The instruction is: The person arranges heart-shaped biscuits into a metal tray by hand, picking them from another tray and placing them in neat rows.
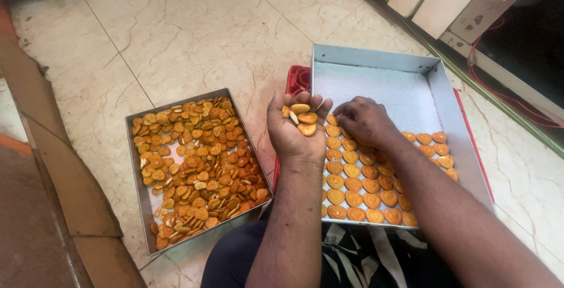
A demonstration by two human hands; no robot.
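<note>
- The left hand (294, 132) is palm up, fingers loosely curled around a few heart biscuits (301, 117), which lie at the fingertips over the gap between the two trays. They could slide off the open fingers onto the floor (194, 35) if the palm tips (nothing closes over them).
- The right hand (364, 120) is palm down on the right tray (376, 59), fingers bent and close together at the far end of the rows (352, 182); whether it pinches a biscuit I cannot tell. A sweep of that wrist could knock the neat rows askew.
- Right of the forearm a short curved run of biscuits (435, 147) lies loose; a nudge of the tray would scatter it.
- The left tray (138, 147) holds a heaped pile (197, 164) right up to its near rim, so a knee (just below it) could spill some.
- A red tray (298, 79) shows under the right one; if it sits unevenly, the top tray may rock.
</note>
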